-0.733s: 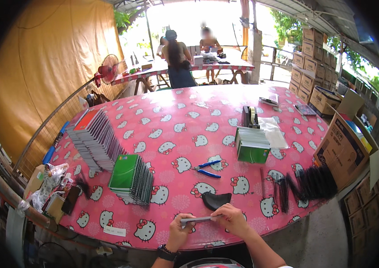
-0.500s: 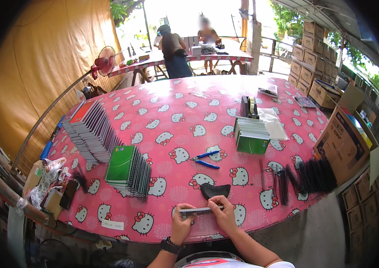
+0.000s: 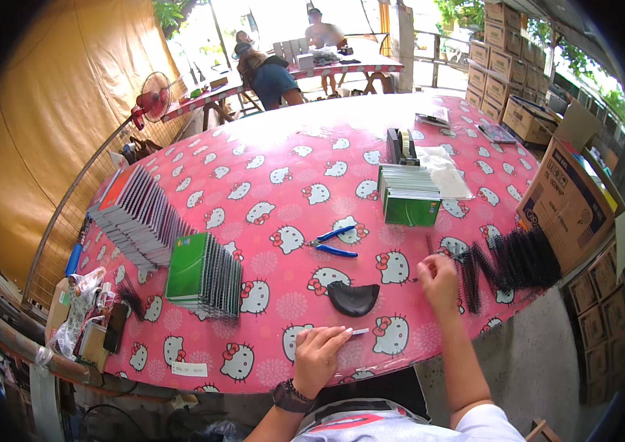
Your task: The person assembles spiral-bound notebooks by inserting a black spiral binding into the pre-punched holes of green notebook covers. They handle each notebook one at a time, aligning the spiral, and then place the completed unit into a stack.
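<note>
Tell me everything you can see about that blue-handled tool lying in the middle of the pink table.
The blue-handled pliers look like a small hand tool with two blue-coated handles spread apart in a V and short dark metal jaws meeting at the left end. It lies flat on the pink cartoon-cat tablecloth, near the table's middle, between the green-covered stack of notebooks and the green box of notebooks. A black curved piece sits just below it. Neither hand touches it; nothing rests on it.
</note>
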